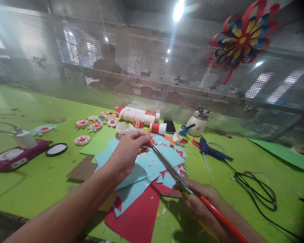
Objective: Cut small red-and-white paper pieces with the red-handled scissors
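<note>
From my remote seat I can read no text, label, brand or number anywhere; the small tag on the perforated metal screen [239,93] is blurred, perhaps once lettering, but illegible.

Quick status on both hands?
Left hand: pinching a small paper piece at the scissor tips.
Right hand: closed on the scissors.
</note>
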A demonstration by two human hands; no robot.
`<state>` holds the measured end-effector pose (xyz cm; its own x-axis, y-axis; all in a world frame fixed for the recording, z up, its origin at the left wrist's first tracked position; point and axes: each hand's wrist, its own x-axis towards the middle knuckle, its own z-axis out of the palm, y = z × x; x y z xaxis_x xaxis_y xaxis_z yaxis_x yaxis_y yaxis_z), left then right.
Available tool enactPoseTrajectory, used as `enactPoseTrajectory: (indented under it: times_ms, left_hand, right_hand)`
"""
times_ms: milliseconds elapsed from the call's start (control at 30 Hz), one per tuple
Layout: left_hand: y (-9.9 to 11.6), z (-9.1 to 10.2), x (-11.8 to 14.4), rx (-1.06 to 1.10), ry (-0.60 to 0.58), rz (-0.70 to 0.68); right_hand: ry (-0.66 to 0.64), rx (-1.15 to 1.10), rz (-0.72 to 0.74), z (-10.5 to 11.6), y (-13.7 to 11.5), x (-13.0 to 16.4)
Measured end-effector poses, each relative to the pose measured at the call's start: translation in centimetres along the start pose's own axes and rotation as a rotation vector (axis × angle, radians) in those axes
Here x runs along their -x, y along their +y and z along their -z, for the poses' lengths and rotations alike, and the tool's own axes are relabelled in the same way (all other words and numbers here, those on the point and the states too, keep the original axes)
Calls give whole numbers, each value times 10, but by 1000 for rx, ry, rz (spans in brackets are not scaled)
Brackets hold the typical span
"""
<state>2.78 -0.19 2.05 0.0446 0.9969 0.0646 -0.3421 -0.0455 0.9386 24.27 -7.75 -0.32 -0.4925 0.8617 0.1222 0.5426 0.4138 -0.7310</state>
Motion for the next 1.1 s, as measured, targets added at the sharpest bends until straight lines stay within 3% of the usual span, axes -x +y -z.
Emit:
enactPoseTrajectory:
  times_ms: [367,500,967,1100]
  left_hand:
    - [-1,-3,3,33,8,4]
    - [-1,-5,3,35,12,-3]
    - [-7,-7,4,39,49,-51]
    - [-9,-7,3,42,48,-66]
  right_hand:
    - [46,-54,-42,-1,-4,4]
    - [4,-81,-62,0,-6,3]
    - [50,85,-4,-1,4,3]
    - [8,118,2,0,3,2]
